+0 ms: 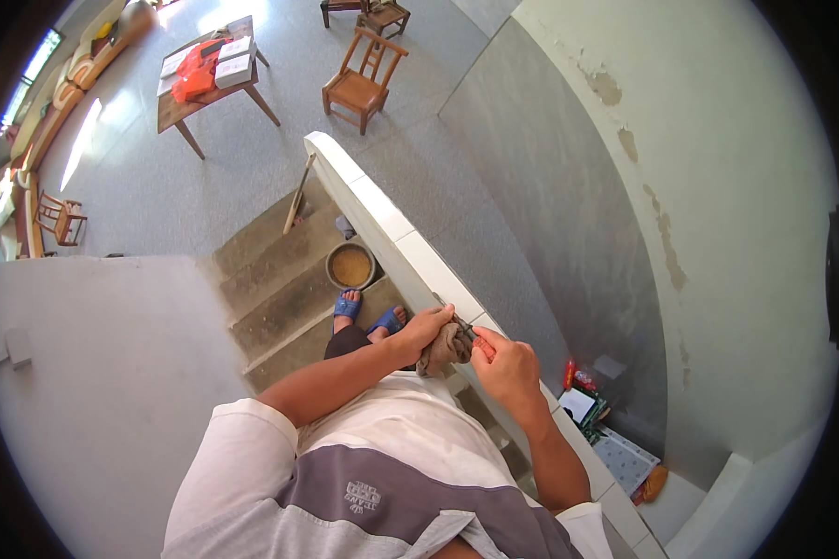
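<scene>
Just above the white-tiled top of the low wall (433,270), both my hands are closed on things held close together. My left hand (426,334) grips a bunched brown rag (446,350), which hangs below its fingers. My right hand (511,368) is closed round the red handle of a slim tool (483,347). The tool's dark shaft slants up and left toward my left fingertips, beside the rag; its exact kind is too small to tell. Below on the stairs, by my blue-sandalled feet, stands a round basin (351,266) of brownish, murky-looking contents.
Concrete steps (284,303) descend ahead of me, with a wooden stick (298,196) leaning on the wall and a grey cloth (345,227) near the basin. Beyond are a table (179,110) and a wooden chair (359,88). Papers and boxes (615,452) lie beyond the wall at right.
</scene>
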A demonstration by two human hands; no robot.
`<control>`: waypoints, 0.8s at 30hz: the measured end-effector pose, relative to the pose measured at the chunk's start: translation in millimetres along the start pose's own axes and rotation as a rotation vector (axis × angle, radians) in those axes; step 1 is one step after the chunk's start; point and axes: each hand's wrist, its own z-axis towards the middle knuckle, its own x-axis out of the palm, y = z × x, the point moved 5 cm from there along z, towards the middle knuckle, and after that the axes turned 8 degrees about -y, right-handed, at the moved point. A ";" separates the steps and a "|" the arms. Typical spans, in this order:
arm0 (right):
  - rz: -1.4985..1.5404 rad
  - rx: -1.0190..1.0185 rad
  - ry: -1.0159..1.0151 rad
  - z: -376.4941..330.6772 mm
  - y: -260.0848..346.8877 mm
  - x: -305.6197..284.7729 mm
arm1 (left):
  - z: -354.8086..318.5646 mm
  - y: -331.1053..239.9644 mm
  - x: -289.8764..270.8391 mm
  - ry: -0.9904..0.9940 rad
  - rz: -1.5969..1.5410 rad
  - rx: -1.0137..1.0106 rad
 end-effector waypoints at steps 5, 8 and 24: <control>-0.013 0.022 0.021 -5.0 -0.7 -3.9 | 0.2 8.0 2.9 -0.007 0.019 0.012; 0.089 0.126 0.024 2.1 -1.5 -3.3 | -2.8 -5.5 1.9 0.006 0.017 0.000; 0.032 0.106 0.076 6.9 -3.0 -8.1 | -5.4 -3.8 3.7 -0.012 0.004 -0.013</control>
